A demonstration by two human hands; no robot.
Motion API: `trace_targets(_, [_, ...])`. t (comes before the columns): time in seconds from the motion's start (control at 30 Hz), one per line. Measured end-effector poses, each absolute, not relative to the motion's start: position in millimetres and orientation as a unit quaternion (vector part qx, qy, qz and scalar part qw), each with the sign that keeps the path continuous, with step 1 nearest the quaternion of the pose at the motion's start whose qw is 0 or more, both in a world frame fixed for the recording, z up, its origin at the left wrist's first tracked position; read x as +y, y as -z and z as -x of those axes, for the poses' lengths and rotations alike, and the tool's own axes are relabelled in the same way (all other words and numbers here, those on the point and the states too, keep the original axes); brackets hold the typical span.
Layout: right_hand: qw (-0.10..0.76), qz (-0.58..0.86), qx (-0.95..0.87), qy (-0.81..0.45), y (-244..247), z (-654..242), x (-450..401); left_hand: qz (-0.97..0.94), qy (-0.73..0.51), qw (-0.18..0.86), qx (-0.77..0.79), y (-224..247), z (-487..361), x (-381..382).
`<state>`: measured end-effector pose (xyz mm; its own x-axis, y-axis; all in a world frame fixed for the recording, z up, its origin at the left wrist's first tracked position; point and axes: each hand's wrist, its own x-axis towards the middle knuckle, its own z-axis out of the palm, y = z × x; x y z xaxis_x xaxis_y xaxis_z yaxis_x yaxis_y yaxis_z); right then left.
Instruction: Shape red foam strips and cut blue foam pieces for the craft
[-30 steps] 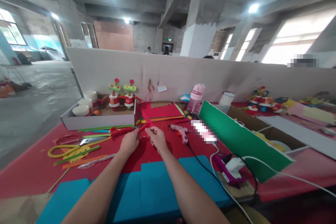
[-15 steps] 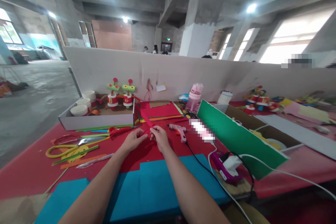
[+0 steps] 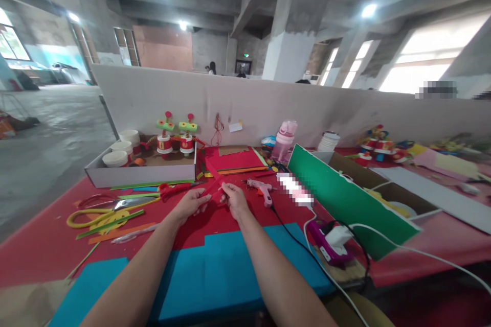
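Red paper strips (image 3: 214,171) cross between my two hands above the red tabletop. My left hand (image 3: 191,203) is closed on the end of one strip, with fingertips pinched. Slightly higher and to the right, my right hand (image 3: 233,199) pinches the strips near where they cross. The hands are a short way apart. A pink glue gun (image 3: 263,191) lies just right of my right hand. Beyond the hands are red paper sheets (image 3: 236,159).
Scissors (image 3: 125,203) with yellow handles, coloured strips and a pen lie left. A white box (image 3: 141,176) holds cups and two paper figures. A green-sided box (image 3: 353,202), power strip (image 3: 330,250) and cables stand right. Blue pads (image 3: 230,271) lie in front.
My hands have moved slightly apart, and the red strips between them now spread into a crossing shape. The items on the table have stayed in place.
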<state>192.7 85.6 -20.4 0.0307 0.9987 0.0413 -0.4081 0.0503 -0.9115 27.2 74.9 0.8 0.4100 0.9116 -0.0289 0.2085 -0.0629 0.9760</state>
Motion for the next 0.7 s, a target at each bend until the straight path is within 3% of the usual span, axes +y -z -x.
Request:
trace_targets(0.27, [0.663, 0.375, -0.299, -0.575, 15.7, -201.1, 86.9, -0.627, -0.347, 0.549, 0.430, -0.2, -25.2, 75.0])
trace_targets(0.47, [0.600, 0.392, -0.395, -0.574, 18.7, -197.3, 84.4, -0.638, -0.340, 0.537, 0.435, -0.9, -25.0, 74.6])
trace_targets(0.7, [0.599, 0.362, -0.374, -0.608, 17.4, -199.6, 81.8, -0.646, -0.325, 0.531, 0.441, -2.9, -25.5, 73.0])
